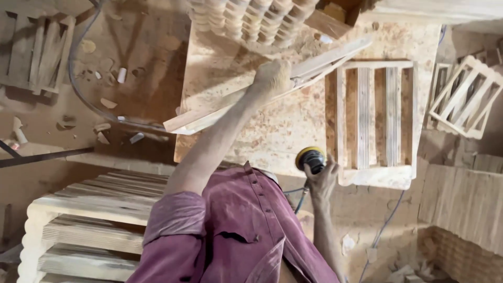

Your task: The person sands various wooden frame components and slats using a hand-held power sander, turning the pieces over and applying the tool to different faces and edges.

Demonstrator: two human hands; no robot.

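My left hand [271,78] is stretched out over the chipboard workbench [272,126] and grips a long, pale wooden frame [319,62] that is tilted up on its edge. My right hand [322,178] is close to my body at the bench's near edge, closed on a round yellow and black sander [310,157]. The sander's cable [299,202] hangs down by my purple shirt. Just to the right of the sander, a flat wooden frame with ribbed slats [374,115] lies on the bench.
A row of turned wooden spindles [251,21] lies at the bench's far edge. Stacked slatted frames [89,220] stand at lower left, another frame [463,99] leans at right. A cable [78,89] and wood scraps [121,75] lie on the dusty floor.
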